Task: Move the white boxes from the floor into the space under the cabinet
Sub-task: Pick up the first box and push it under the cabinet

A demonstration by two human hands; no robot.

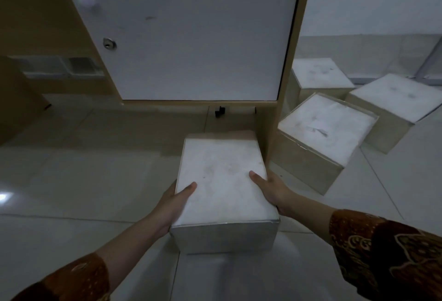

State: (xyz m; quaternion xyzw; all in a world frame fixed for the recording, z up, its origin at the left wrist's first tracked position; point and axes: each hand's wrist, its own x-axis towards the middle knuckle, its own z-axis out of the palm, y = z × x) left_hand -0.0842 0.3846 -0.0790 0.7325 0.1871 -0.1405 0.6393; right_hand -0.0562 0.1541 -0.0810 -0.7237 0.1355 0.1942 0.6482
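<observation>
A white box lies lengthwise on the tiled floor in front of the cabinet, its far end at the low opening under the white door. My left hand grips its left side with the thumb on the lid. My right hand grips its right side the same way. Three more white boxes stand to the right of the cabinet's side panel: a near box, one behind it, and one at the far right.
The cabinet's tan side panel stands between the held box and the others. A small black fitting hangs under the cabinet base. White trays sit on a low shelf at the left. Pale floor tiles spread around.
</observation>
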